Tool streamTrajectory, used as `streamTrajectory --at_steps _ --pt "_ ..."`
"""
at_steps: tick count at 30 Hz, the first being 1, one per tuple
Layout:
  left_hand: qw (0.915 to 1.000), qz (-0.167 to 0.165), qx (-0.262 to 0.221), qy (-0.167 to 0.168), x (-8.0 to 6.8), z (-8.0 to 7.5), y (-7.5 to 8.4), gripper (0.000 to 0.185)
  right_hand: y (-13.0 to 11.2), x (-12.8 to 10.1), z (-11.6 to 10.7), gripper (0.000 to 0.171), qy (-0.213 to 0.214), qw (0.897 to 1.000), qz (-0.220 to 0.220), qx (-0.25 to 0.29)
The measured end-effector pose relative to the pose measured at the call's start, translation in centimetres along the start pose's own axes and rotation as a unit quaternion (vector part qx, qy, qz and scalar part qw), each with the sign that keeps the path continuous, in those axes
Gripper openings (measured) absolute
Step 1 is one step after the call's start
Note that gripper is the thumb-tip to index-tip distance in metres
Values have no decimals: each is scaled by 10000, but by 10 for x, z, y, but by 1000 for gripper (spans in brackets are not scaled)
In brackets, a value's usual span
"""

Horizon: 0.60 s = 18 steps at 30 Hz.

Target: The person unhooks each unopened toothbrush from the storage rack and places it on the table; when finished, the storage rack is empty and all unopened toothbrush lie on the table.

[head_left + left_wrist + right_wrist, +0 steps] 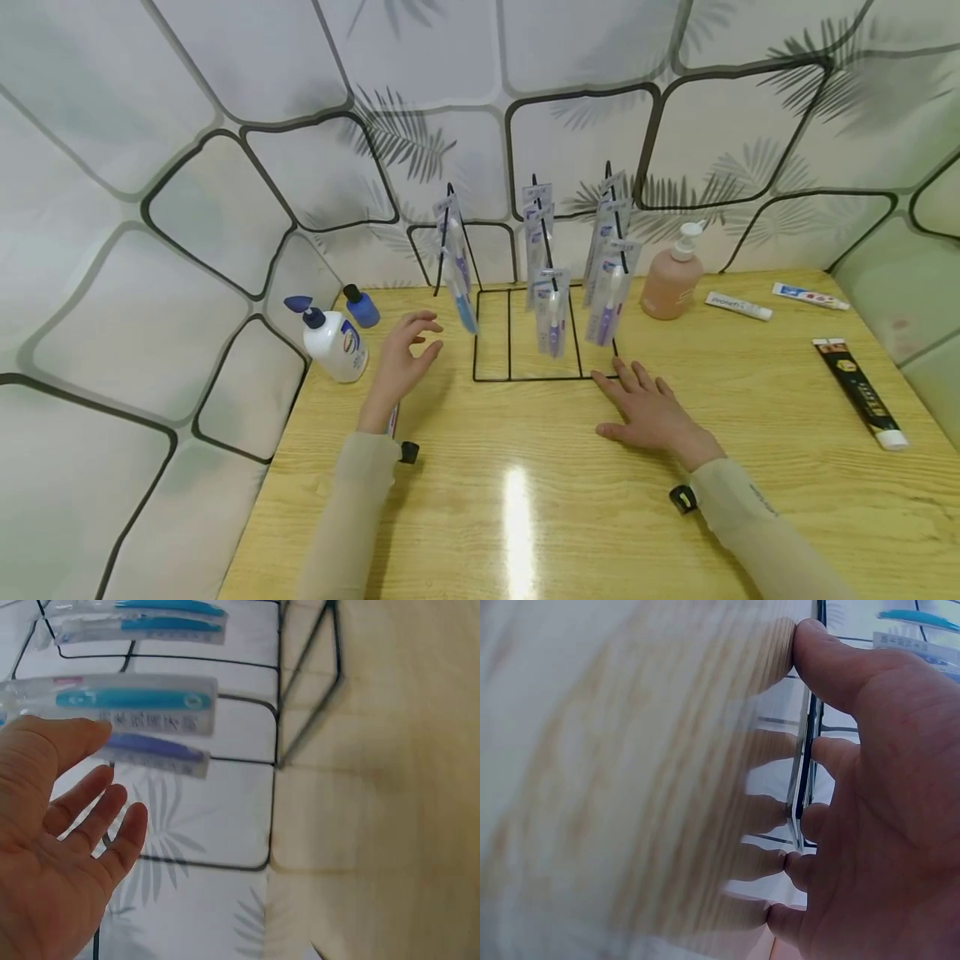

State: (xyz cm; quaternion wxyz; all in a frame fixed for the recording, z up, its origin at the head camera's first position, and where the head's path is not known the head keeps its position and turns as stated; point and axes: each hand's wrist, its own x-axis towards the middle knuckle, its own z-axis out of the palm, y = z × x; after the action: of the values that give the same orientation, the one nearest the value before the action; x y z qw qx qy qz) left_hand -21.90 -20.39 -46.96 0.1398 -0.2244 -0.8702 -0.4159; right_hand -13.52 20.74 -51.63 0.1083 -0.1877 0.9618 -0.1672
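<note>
A black wire rack (525, 380) stands on the table, with several packaged toothbrushes hanging from its hooks. My left hand (405, 354) is held left of the rack, its fingers loosely bent around nothing. Nearest to it is a blue packaged toothbrush (463, 308) on the left hook. In the left wrist view, the thumb of the left hand (60, 847) overlaps a blue toothbrush pack (142, 701); I cannot tell whether they touch. My right hand (648, 412) rests with spread fingers on the table at the rack's front right corner. Its fingertips (780, 919) meet the tabletop in the right wrist view.
On the left are a white pump bottle (337, 350) and a small blue bottle (363, 308). A pink pump bottle (670, 283) stands right of the rack. Two white tubes (738, 306) and a black tube (858, 392) lie farther right. Patterned fabric walls (442, 75) enclose the table.
</note>
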Motion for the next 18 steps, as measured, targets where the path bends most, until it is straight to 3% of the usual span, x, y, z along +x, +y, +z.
streamTrajectory --at_steps 5,11,18 --pt "9936 -54 -1091 289 24 12 12 14 1 0 2 84 63 10000 -34 -20" --pt "9722 -262 -2202 749 42 23 21 8 1 0 2 84 90 9999 -56 2" --pt "9511 -367 -2800 1252 49 30 35 11 2 0 2 85 90 9999 -25 39"
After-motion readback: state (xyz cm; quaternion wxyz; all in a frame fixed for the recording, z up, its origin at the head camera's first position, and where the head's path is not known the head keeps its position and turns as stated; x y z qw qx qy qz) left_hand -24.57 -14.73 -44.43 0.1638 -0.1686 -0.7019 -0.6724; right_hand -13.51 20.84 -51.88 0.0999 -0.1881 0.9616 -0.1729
